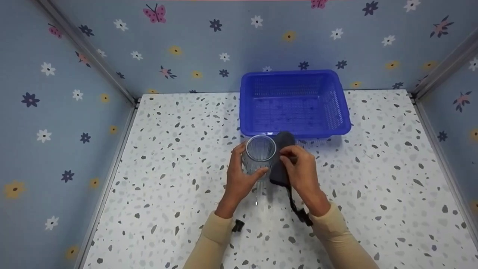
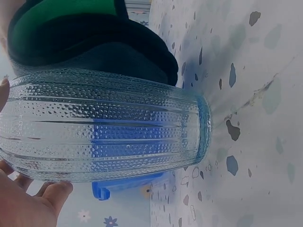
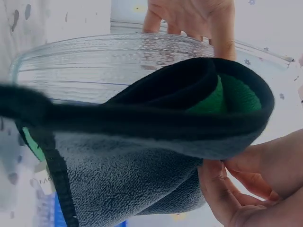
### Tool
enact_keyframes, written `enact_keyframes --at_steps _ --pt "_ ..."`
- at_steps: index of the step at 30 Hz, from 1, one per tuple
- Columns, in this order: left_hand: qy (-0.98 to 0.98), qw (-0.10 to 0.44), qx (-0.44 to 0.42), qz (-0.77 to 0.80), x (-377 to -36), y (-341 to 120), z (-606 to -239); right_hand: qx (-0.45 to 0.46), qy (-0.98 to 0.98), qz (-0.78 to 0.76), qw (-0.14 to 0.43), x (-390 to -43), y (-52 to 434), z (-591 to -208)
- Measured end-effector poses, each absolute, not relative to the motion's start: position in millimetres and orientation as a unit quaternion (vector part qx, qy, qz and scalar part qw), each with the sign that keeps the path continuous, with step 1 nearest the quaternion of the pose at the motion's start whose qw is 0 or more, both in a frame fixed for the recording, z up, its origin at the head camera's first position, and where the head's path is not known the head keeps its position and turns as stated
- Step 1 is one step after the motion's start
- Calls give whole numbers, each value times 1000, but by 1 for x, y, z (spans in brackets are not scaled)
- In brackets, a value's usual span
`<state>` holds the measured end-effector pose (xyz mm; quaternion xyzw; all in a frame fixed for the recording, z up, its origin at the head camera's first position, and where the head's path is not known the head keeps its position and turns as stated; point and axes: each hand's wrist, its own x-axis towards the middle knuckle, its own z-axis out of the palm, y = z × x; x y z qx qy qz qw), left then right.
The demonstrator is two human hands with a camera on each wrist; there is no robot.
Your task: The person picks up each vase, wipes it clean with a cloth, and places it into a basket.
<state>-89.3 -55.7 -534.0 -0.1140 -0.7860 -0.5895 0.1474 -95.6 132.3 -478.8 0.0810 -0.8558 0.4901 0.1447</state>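
A clear ribbed, dimpled glass vessel [image 1: 261, 149] stands upright on the table. My left hand [image 1: 239, 179] grips its upper part, thumb on the near side and fingers round the left. Against the vessel's right side is a folded microfibre cloth [image 1: 278, 173], dark grey outside. Black edging and a green inner face show on the cloth [image 3: 128, 175] in the right wrist view. My right hand [image 1: 304, 173] pinches the cloth's edge between thumb and fingers. In the left wrist view the glass vessel [image 2: 104, 123] reaches down to the speckled surface.
Just behind the vessel and cloth is a blue plastic basket [image 1: 295, 130] with perforated sides. A speckled white table [image 1: 179, 157] spreads to both sides, with a flowered wall [image 1: 194, 37] at the back. Small black pieces show by both wrists.
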Motion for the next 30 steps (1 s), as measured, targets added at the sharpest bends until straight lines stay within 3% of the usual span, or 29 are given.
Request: enact_keyframes --at_steps 16,30 --pt "-783 141 -112 -596 -89 -55 -536 50 -882 460 89 -101 133 -550" --pt "-782 147 -113 -595 -89 -55 -535 36 -886 457 61 -106 132 -563"
